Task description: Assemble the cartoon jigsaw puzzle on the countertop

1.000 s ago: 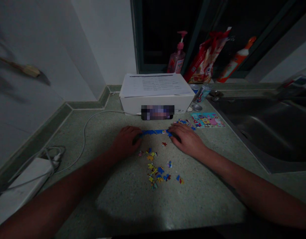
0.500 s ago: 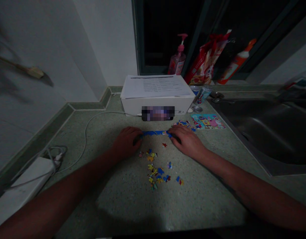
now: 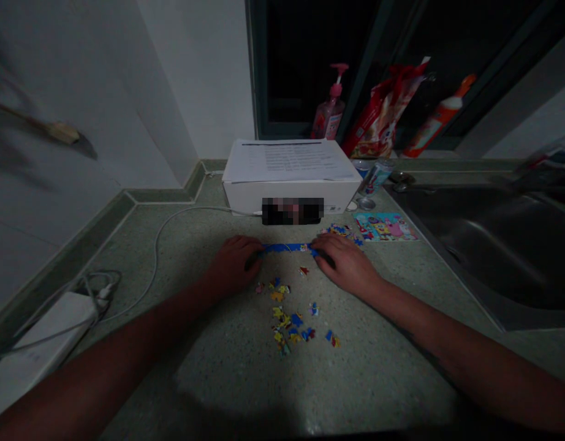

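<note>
Centrally on the speckled green counter (image 3: 227,380) lies a narrow blue puzzle strip (image 3: 287,248), running crosswise between the two hands, with a small pale, multicoloured patch near its right end. The left hand (image 3: 236,262) curls its fingers down at the strip's left end, thumb toward the near side; the right hand (image 3: 344,260) is bent likewise at the right end. Both appear to touch the strip, but the fingertips are hidden, so I cannot tell whether they pinch it or merely press on it. Just nearer than the strip, close to the right thumb, sits a single red piece (image 3: 303,271), and nearer again is a loose scatter of yellow, blue and red pieces (image 3: 296,319). Beyond the right hand's fingers is a heap of mixed pieces (image 3: 338,230), with a bright cartoon picture card (image 3: 387,227) lying flat just to its right. Behind the strip, a dark phone (image 3: 289,217) leans against a white box (image 3: 246,196) topped with a printed sheet (image 3: 291,160); a white cable (image 3: 156,257) curves from the phone toward the left. Farther right, a can (image 3: 377,177) stands tilted near the metal sink (image 3: 494,245).
</note>
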### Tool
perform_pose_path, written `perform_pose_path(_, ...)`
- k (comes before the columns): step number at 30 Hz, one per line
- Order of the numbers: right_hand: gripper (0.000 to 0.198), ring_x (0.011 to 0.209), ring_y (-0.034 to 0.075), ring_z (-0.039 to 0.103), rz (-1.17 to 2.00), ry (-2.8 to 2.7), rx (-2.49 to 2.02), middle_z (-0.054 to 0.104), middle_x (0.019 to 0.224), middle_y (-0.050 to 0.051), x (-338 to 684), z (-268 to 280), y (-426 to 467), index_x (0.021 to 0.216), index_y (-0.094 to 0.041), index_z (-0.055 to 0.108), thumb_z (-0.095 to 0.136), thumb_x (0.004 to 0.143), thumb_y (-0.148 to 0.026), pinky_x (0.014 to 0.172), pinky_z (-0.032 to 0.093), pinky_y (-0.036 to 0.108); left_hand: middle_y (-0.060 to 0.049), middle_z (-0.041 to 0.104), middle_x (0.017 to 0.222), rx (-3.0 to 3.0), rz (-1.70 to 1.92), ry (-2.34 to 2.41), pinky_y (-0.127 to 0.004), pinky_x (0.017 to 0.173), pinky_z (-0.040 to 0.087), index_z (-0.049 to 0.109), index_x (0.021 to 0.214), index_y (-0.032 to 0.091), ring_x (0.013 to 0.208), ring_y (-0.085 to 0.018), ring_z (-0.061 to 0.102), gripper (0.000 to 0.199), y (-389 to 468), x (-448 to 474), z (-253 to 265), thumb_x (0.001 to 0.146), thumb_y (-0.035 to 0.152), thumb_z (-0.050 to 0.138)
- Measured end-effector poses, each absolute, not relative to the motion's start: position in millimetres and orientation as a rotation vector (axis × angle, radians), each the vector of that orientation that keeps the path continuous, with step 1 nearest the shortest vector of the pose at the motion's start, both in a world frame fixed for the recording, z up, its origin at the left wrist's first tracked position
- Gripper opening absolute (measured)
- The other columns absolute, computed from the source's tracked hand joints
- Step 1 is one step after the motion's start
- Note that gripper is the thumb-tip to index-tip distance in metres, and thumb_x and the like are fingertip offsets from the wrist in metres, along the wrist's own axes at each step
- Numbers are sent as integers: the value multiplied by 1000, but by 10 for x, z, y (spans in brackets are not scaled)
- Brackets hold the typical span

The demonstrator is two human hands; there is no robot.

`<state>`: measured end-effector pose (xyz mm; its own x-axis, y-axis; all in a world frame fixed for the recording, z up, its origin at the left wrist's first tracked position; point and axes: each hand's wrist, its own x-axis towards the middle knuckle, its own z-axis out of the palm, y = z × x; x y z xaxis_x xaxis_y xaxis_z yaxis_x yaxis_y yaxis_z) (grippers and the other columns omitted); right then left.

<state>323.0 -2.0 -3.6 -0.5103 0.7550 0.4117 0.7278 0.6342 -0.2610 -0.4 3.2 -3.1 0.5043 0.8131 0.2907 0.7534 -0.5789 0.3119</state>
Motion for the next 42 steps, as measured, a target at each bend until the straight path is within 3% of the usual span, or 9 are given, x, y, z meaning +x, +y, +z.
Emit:
perform_pose_path(32, 25, 123, 34, 69, 41, -2369, -1125, 77, 119, 14, 3223, -38, -12, 120, -20, 71, 57, 99, -21, 109, 55, 59, -11, 74, 125, 2571, 622, 1359, -55, 111, 51, 71, 122, 21, 120, -30, 67, 31, 32, -4, -28, 93, 20, 61)
perform_pose_path(42, 31, 127, 34, 65, 41, -2329, -1087, 75, 126, 13, 3243, -58, 0, 128, -20, 68, 54, 100, -19, 110, 53, 61, -11, 73, 127, 2546, 658, 1367, -56, 111, 51, 71, 123, 21, 121, -31, 66, 30, 31, -19, -28, 95, 22, 61)
